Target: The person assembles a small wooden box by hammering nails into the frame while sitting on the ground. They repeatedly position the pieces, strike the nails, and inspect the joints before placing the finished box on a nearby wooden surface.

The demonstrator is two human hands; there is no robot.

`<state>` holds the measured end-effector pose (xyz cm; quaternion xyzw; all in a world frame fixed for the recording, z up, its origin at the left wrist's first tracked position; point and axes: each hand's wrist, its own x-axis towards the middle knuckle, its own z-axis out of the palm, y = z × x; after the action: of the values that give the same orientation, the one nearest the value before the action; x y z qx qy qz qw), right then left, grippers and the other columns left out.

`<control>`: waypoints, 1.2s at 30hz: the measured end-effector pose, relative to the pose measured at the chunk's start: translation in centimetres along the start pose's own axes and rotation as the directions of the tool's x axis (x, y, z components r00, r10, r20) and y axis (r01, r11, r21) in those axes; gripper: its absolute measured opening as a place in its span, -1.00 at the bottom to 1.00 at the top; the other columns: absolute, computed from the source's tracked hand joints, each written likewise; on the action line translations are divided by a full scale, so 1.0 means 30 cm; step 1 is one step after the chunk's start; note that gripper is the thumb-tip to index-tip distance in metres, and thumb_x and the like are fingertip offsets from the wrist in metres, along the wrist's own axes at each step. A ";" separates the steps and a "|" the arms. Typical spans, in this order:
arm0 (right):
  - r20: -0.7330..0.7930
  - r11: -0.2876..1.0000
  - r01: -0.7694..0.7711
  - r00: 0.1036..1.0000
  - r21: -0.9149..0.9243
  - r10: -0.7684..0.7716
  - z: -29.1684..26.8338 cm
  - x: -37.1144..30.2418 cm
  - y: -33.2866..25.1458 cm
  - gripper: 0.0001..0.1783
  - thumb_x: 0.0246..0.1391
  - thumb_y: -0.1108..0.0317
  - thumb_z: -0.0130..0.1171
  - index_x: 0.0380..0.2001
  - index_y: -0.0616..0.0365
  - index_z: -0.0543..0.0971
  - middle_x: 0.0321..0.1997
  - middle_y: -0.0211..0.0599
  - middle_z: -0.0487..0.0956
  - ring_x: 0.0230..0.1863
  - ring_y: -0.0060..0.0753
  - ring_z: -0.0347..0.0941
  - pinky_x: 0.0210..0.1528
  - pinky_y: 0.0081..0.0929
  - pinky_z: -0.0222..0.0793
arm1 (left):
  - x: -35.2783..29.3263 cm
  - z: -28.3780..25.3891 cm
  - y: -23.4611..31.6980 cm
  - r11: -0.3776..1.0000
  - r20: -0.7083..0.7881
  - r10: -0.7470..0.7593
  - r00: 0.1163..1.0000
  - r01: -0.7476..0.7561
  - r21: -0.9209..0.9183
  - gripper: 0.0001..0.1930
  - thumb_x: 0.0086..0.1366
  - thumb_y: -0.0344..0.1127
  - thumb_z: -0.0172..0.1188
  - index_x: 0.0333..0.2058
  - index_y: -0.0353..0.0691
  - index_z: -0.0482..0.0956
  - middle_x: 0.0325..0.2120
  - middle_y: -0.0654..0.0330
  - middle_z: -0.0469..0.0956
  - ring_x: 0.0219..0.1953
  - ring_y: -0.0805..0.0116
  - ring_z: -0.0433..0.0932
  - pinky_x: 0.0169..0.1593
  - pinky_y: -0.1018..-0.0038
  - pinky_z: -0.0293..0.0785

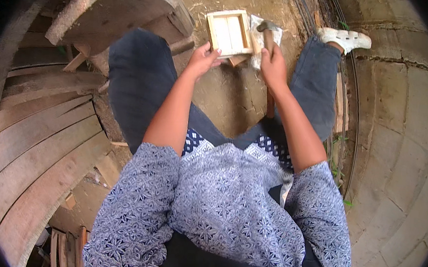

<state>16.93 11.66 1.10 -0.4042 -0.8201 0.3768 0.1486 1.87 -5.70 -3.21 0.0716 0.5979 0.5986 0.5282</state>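
The step in hand looks like hammer work on a shallow wooden box (229, 32), which lies just beyond the person's 2 hands, between the parted knees and over the earth floor (216, 95). Its pale rim faces up, and a seam shows across the panel inside. The left hand (205, 60) has its grip narrowed on the near left corner, thumb at the edge and the other fingers partly hidden, so whether it bears the box's weight or only steadies it I cannot tell. The right hand (274, 65) has its grip closed around the handle of a hammer (269, 36), the metal head pointing away from the body, just beside the box's right wall and apart from it. A white plastic packet (277, 36) lies behind the hammer, and a small wood piece (238, 60) shows at the box's near edge. No nail can be made out at this size. As I judge it, the next move calls for a firm left hold on the corner, fingers clear of the rim, and a short, square swing.
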 end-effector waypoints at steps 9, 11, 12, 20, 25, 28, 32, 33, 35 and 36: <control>-0.182 0.917 0.283 0.954 0.281 -0.239 -0.109 -0.097 -0.233 -0.48 0.30 0.33 0.06 0.25 0.34 0.33 0.04 0.07 0.59 0.04 -0.24 0.54 0.07 -0.37 0.41 | -0.005 -0.013 0.012 1.000 -0.031 0.006 0.999 -0.006 -0.007 -0.45 0.45 -0.26 0.08 0.31 -0.34 0.19 0.11 -0.07 0.47 0.07 0.07 0.56 0.18 0.27 0.50; 0.043 0.982 0.115 0.992 0.152 -0.122 -0.036 -0.079 -0.148 -0.46 0.27 0.29 0.08 0.26 0.31 0.33 0.05 0.19 0.56 0.07 -0.09 0.56 0.09 -0.31 0.41 | 0.010 -0.015 0.002 1.000 -0.051 -0.007 0.999 0.007 -0.011 -0.46 0.45 -0.25 0.09 0.30 -0.32 0.21 0.10 -0.04 0.48 0.05 0.10 0.57 0.16 0.28 0.52; 0.062 0.994 0.054 0.996 0.092 -0.060 -0.025 -0.086 -0.138 -0.47 0.25 0.26 0.10 0.22 0.27 0.38 0.03 0.23 0.56 0.05 -0.02 0.57 0.09 -0.28 0.41 | 0.020 -0.023 -0.006 1.000 -0.064 -0.012 0.998 0.011 -0.014 -0.47 0.45 -0.25 0.10 0.30 -0.31 0.22 0.10 -0.03 0.48 0.05 0.12 0.58 0.15 0.28 0.52; -0.146 0.888 0.257 0.965 0.380 -0.217 -0.219 -0.127 -0.382 -0.51 0.27 0.35 0.08 0.21 0.30 0.35 -0.05 0.05 0.62 -0.03 -0.18 0.57 0.01 -0.32 0.42 | 0.003 -0.045 -0.014 1.000 -0.028 -0.001 1.000 0.000 -0.018 -0.49 0.45 -0.26 0.10 0.30 -0.25 0.25 0.09 0.03 0.50 0.04 0.20 0.56 0.15 0.30 0.51; 0.109 0.995 0.103 0.989 0.004 -0.103 -0.039 -0.033 -0.095 -0.55 0.24 0.36 0.04 0.18 0.20 0.39 -0.09 0.24 0.58 -0.03 0.21 0.55 -0.05 -0.19 0.45 | 0.017 -0.010 -0.004 0.999 -0.033 -0.042 0.999 0.041 -0.026 -0.48 0.45 -0.26 0.10 0.31 -0.26 0.24 0.09 0.02 0.49 0.01 0.18 0.57 0.14 0.30 0.52; -0.010 0.956 0.191 0.981 0.222 -0.194 -0.128 -0.074 -0.350 -0.60 0.26 0.36 0.04 0.14 0.23 0.44 -0.12 0.11 0.61 -0.09 -0.03 0.61 -0.05 -0.29 0.45 | -0.004 -0.046 -0.017 0.999 -0.053 -0.033 0.998 0.031 -0.029 -0.49 0.45 -0.28 0.10 0.31 -0.26 0.24 0.09 0.02 0.49 0.02 0.16 0.57 0.13 0.30 0.53; -0.166 0.923 0.287 0.954 0.256 -0.251 -0.203 -0.101 -0.403 -0.60 0.27 0.35 0.05 0.13 0.25 0.40 -0.12 0.03 0.62 -0.13 -0.16 0.59 -0.09 -0.30 0.45 | 0.009 -0.033 -0.014 0.999 -0.067 0.001 0.998 -0.004 -0.044 -0.56 0.45 -0.31 0.10 0.22 -0.30 0.32 0.01 0.05 0.55 -0.06 0.22 0.61 0.03 0.35 0.58; -0.181 0.932 0.292 0.950 0.213 -0.256 -0.209 -0.099 -0.391 -0.60 0.27 0.34 0.05 0.14 0.24 0.39 -0.12 0.07 0.62 -0.12 -0.08 0.60 -0.09 -0.27 0.45 | 0.008 -0.022 -0.008 0.999 -0.079 0.003 0.997 -0.007 -0.047 -0.60 0.44 -0.32 0.10 0.19 -0.33 0.36 -0.03 0.07 0.58 -0.10 0.26 0.63 -0.01 0.37 0.60; -0.139 0.962 0.270 0.952 -0.037 -0.272 -0.096 -0.072 -0.221 -0.59 0.26 0.31 0.05 0.13 0.21 0.39 -0.10 0.16 0.60 -0.09 0.10 0.59 -0.08 -0.21 0.45 | 0.023 -0.020 -0.015 0.999 -0.060 -0.003 0.998 0.001 -0.036 -0.59 0.44 -0.31 0.10 0.19 -0.32 0.36 -0.04 0.07 0.58 -0.11 0.27 0.63 -0.02 0.37 0.60; -0.080 0.975 0.221 0.972 -0.011 -0.221 -0.101 -0.061 -0.229 -0.58 0.25 0.31 0.06 0.14 0.21 0.40 -0.09 0.18 0.60 -0.07 0.13 0.58 -0.07 -0.20 0.45 | 0.033 -0.023 -0.019 0.999 -0.058 -0.002 0.998 0.000 -0.038 -0.59 0.44 -0.31 0.10 0.19 -0.32 0.36 -0.04 0.08 0.58 -0.11 0.28 0.63 -0.02 0.38 0.60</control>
<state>15.97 9.08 8.32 -0.3256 -0.8537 0.3405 0.2221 1.26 -5.59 -4.40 0.0439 0.6015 0.6115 0.5122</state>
